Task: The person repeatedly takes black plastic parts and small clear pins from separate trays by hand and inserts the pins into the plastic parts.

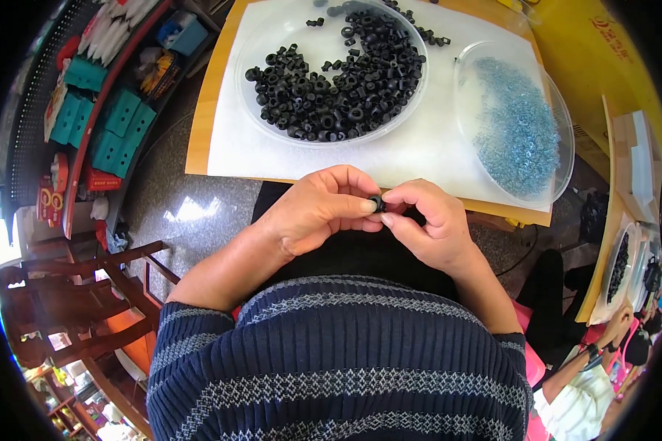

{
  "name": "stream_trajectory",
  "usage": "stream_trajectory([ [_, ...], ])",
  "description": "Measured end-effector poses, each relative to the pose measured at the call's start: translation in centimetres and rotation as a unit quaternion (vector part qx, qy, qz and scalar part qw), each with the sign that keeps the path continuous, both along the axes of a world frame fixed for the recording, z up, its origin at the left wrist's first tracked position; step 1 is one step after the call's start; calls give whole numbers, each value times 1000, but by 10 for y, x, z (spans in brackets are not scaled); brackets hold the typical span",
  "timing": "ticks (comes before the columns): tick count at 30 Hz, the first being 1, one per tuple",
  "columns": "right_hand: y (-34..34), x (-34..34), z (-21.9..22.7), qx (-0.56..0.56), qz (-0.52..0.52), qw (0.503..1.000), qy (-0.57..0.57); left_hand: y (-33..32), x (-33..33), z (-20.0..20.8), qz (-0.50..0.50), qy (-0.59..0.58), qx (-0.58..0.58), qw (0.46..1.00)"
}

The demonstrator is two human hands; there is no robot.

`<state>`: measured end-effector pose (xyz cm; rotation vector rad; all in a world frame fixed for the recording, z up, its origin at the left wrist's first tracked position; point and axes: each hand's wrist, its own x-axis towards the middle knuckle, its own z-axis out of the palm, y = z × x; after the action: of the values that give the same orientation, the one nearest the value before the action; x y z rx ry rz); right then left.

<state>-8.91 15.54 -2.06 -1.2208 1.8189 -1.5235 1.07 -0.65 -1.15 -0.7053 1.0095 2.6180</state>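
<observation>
A small round black part (pixel 376 202) with a hole in it is pinched between my two hands, just off the table's front edge. My left hand (pixel 331 206) grips it between thumb and fingers. From the other side, the thumb and forefinger of my right hand (pixel 430 224) close on it; its far edge is hidden by the fingertips. Ahead, a clear round tray (pixel 287 37) holds a heap of similar black parts (pixel 346 95). To its right, a clear oval tray (pixel 465 95) carries many small translucent bluish rings or pieces (pixel 518 132).
White sheeting (pixel 235 151) covers the wooden table (pixel 198 140). Shelves with teal boxes (pixel 121 132) stand at the left, above a wooden chair (pixel 88 309). On the right are a yellow panel (pixel 603 59) and another person's hand (pixel 616 327) beside a second table.
</observation>
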Motion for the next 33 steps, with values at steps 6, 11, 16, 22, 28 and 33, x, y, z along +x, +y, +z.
stream_trajectory([
  [6, -5, 3, 0, -3, -22, 992, 121, 3, 2, 0, -11, -10, -69, 998],
  [11, -6, 6, 2, -4, -33, 990, 136, 5, 1, 2, -19, -17, -82, 996],
  [16, 5, -5, 0, 73, -45, 993, 80, -5, 2, 10, 49, -4, -64, 997],
  [22, -7, 3, 4, -13, -55, 996, 63, 8, -5, 2, 88, -25, -7, 996],
  [28, -2, -1, 0, 3, -41, 993, 109, 7, -3, -1, 35, 1, -32, 999],
  [33, -3, -2, 3, 14, -36, 999, 32, 7, -2, 2, 9, 10, -101, 995],
])
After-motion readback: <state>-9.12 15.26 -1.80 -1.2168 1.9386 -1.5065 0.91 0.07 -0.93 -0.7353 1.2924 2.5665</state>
